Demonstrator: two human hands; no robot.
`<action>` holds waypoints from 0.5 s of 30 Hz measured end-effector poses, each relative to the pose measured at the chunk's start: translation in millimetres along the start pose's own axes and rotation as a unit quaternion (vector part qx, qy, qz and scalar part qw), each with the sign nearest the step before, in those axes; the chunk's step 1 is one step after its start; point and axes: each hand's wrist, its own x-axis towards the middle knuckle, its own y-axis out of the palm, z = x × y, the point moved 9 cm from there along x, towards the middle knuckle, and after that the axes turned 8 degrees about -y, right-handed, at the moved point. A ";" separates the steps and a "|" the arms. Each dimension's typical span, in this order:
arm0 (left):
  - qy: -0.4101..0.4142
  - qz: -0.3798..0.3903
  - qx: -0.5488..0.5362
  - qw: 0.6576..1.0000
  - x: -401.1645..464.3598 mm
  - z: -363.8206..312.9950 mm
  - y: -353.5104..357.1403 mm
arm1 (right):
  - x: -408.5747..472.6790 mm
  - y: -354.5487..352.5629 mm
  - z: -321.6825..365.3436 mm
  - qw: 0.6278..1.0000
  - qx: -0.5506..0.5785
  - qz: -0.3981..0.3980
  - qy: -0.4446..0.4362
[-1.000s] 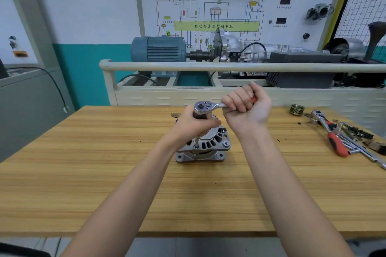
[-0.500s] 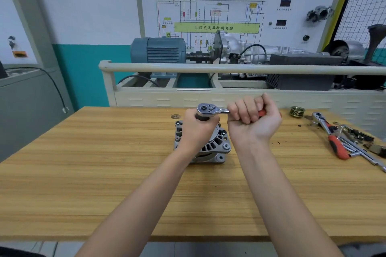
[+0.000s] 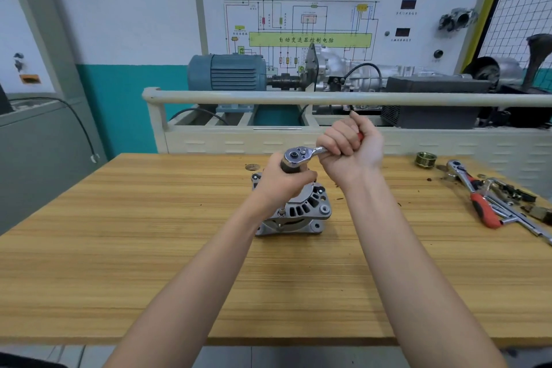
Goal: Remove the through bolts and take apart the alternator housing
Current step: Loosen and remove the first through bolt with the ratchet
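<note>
A silver alternator [image 3: 301,212] with slotted vents sits on the wooden table [image 3: 149,248], near its middle. Above it stands a ratchet wrench [image 3: 297,156] with a chrome head and a red handle, its socket extension reaching down to a bolt at the housing's near left edge. My left hand [image 3: 283,182] grips the upright extension just under the ratchet head and hides much of the housing's top. My right hand [image 3: 351,152] is wrapped round the red handle, which points back and to the right.
A second red-handled ratchet [image 3: 475,194] and several loose sockets and bars lie at the table's right edge. A brass-coloured pulley [image 3: 425,159] stands at the back right. Behind the table runs a beige rail [image 3: 328,98] fronting a trainer bench with a blue motor [image 3: 227,72].
My right hand has swung the ratchet handle away from me and a little left, from pointing right to pointing back-right. My left hand stays on the extension over the alternator.
</note>
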 end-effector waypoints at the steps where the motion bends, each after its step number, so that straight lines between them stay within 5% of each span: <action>1: 0.011 -0.039 -0.014 0.999 -0.8 -0.2 -3.8 | -6.6 -4.0 5.1 0.999 0.001 -0.007 -0.044; 4: 0.025 -0.135 -0.062 0.989 -3.8 3.2 -10.1 | -32.6 -10.9 15.3 0.987 -0.003 -0.018 -0.159; 7: 0.011 -0.138 -0.051 0.989 -4.4 5.5 -9.0 | -38.0 -10.4 18.8 0.985 -0.006 -0.010 -0.171; 13: -0.020 0.133 0.075 0.988 -5.3 -4.3 11.4 | -1.8 8.8 -5.5 0.996 -0.039 0.038 0.065; 15: -0.028 0.149 0.068 0.986 -5.4 -6.4 13.7 | 5.5 11.2 -11.2 0.993 -0.046 0.043 0.100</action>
